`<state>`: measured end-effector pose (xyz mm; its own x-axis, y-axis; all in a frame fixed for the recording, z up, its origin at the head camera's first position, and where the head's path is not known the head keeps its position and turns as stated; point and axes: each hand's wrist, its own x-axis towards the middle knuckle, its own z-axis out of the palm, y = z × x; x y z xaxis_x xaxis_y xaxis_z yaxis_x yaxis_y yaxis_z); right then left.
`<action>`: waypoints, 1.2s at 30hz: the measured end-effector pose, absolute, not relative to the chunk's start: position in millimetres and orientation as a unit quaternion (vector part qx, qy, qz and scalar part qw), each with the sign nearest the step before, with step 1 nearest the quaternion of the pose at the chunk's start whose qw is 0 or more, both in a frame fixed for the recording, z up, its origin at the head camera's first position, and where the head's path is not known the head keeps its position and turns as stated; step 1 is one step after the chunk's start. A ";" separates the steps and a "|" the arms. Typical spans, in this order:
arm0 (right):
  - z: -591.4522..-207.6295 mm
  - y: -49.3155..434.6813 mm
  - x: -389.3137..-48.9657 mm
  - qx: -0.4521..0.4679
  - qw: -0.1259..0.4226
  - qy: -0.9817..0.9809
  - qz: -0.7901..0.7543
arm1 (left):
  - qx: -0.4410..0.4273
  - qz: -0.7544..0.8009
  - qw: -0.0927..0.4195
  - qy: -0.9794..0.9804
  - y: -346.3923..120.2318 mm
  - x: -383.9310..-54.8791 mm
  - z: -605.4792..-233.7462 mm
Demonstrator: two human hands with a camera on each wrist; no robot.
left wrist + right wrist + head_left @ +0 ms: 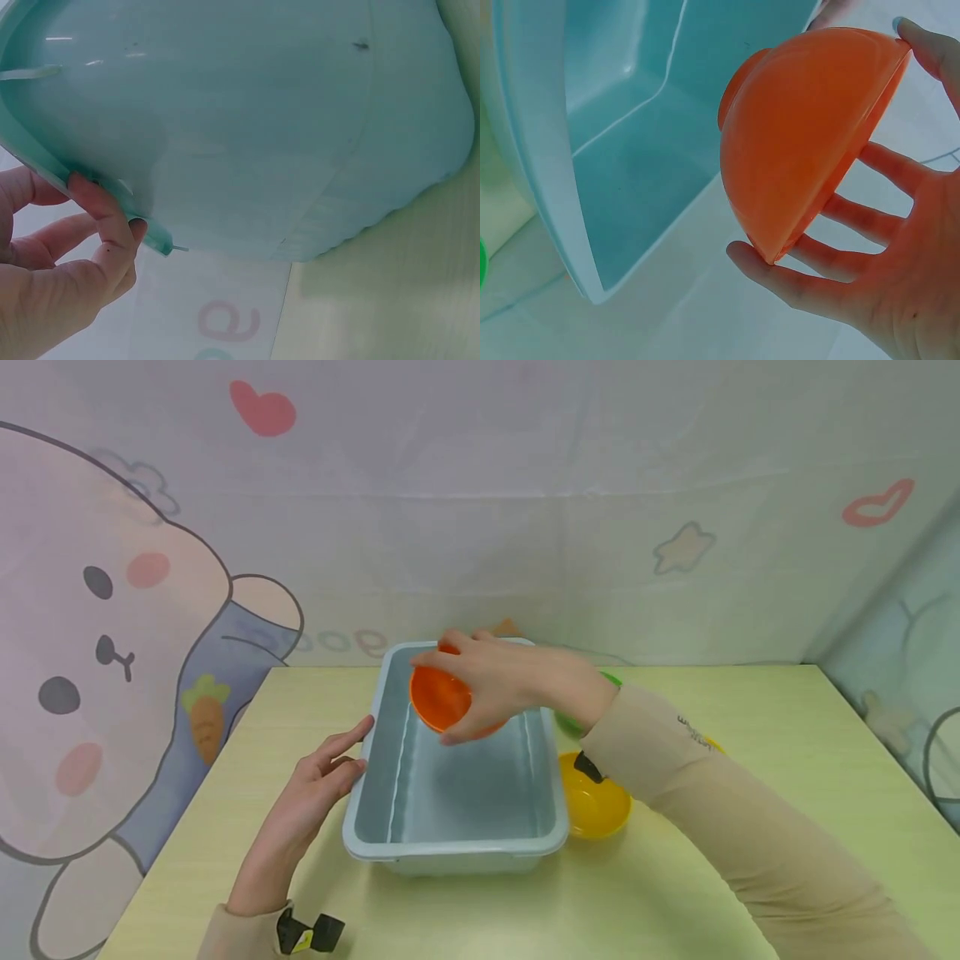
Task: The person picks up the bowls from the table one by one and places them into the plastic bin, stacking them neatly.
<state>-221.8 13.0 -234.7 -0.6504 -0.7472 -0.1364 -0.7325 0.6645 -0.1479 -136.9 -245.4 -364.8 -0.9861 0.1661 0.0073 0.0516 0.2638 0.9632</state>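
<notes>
My right hand (495, 681) holds an orange bowl (435, 697) by its rim, over the inside of a light blue plastic basin (457, 846). In the right wrist view the bowl (810, 127) is tilted on its side, with fingers and thumb spread round its edge and its foot towards the basin (547, 150). At the basin's left side, my left hand (318, 785) grips the rim with thumb and fingers. The left wrist view shows these bent fingers (109, 225) at the rim, below the basin's outer wall (225, 135).
A yellow bowl (596, 810) stands right of the basin on the pale wooden table (787, 760). Behind the right wrist, a green bowl (567, 724) is partly hidden. A yellow edge (714, 745) shows past the right sleeve. A printed cloth (480, 527) hangs behind the table.
</notes>
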 end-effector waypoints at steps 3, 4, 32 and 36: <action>-238.2 7.1 -226.5 -0.401 0.102 0.909 -0.042 | 0.067 0.604 0.046 0.793 -245.4 -136.5 -364.4; -239.4 5.4 -228.2 -0.399 0.104 0.910 -0.041 | 0.067 0.604 0.045 0.793 -245.2 -136.3 -364.3; -279.8 -30.6 -259.8 -0.335 0.160 0.928 -0.020 | 0.050 0.625 0.060 0.777 -238.6 -136.9 -365.4; -287.5 -32.4 -262.1 -0.330 0.166 0.929 -0.022 | 0.049 0.622 0.063 0.779 -237.7 -136.4 -366.5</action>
<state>-262.1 -32.4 -287.5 -0.7275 -0.6197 -0.2944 -0.6050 0.7818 -0.1508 -136.4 -237.7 -366.5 -0.9872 0.1548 -0.0383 -0.0030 0.2217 0.9751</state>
